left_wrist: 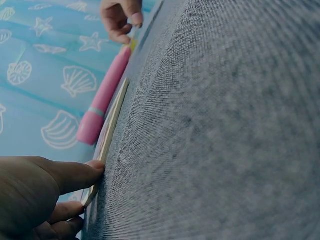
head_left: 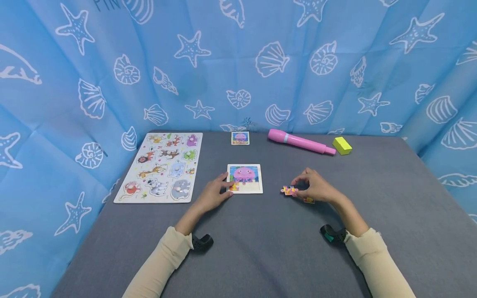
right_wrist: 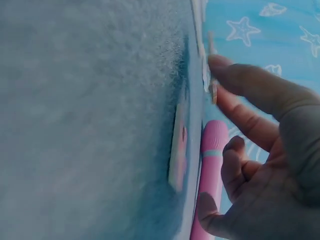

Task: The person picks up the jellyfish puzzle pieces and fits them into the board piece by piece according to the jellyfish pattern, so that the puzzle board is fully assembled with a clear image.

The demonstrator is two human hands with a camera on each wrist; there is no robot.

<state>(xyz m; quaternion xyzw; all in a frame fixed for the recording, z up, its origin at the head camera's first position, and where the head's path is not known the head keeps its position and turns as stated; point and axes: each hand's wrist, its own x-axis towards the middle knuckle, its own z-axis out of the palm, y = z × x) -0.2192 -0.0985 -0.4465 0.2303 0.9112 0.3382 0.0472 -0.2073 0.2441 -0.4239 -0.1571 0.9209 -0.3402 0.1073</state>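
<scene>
A square jigsaw board (head_left: 252, 191) with a pink octopus picture lies in front of me, its lower right showing bare wood. My left hand (head_left: 214, 193) holds the board at its lower left corner, thumb on the near edge and a fingertip over a yellow-orange piece. In the left wrist view that thumb presses the edge of the board (left_wrist: 116, 112). To the right, my right hand (head_left: 316, 187) pinches a pink and yellow jigsaw piece (head_left: 288, 190) between thumb and index finger. Another jigsaw piece (head_left: 309, 200) lies on the table under this hand, partly hidden.
A small octopus picture card (head_left: 240, 138) lies behind the board. Behind and to the right are a pink marker-shaped stick (head_left: 302, 142) and a yellow block (head_left: 342, 145). An animal puzzle board (head_left: 159, 167) lies at the left. Blue curtains border the grey table (head_left: 261, 248).
</scene>
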